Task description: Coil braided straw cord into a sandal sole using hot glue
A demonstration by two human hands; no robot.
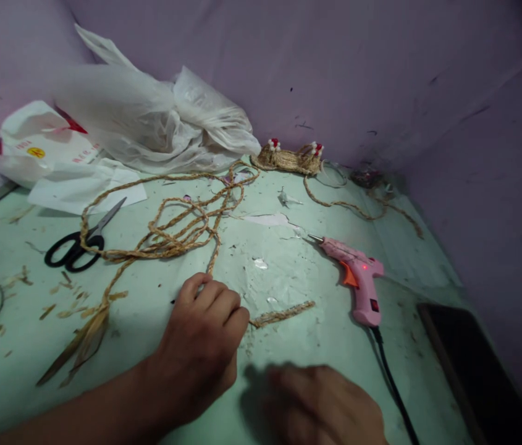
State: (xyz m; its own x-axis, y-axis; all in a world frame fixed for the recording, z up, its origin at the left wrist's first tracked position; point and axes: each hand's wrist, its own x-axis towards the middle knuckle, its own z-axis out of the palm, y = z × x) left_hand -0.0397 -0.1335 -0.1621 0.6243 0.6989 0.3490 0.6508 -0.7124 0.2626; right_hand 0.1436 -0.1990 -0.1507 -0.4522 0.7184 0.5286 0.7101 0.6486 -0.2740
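My left hand (209,327) is closed round a braided straw rope (214,254) and rests low over the table. From its far side the rope runs back to a loose tangle of loops. Right of the knuckles, a short flattened braided piece (283,314) lies on the table; whether it joins the held rope is hidden by the hand. My right hand (325,405) is at the bottom edge, blurred by motion, its fingers unclear and nothing visible in it. A pink glue gun (360,272) with an orange trigger lies to the right, its red light on.
Black-handled scissors (87,244) lie under a rope loop at left, near straw scraps. White plastic bags (159,117) and a woven straw piece with red and white beads (288,161) stand by the wall. A dark phone-like slab (474,371) lies at right, beside the glue gun's cord (393,377).
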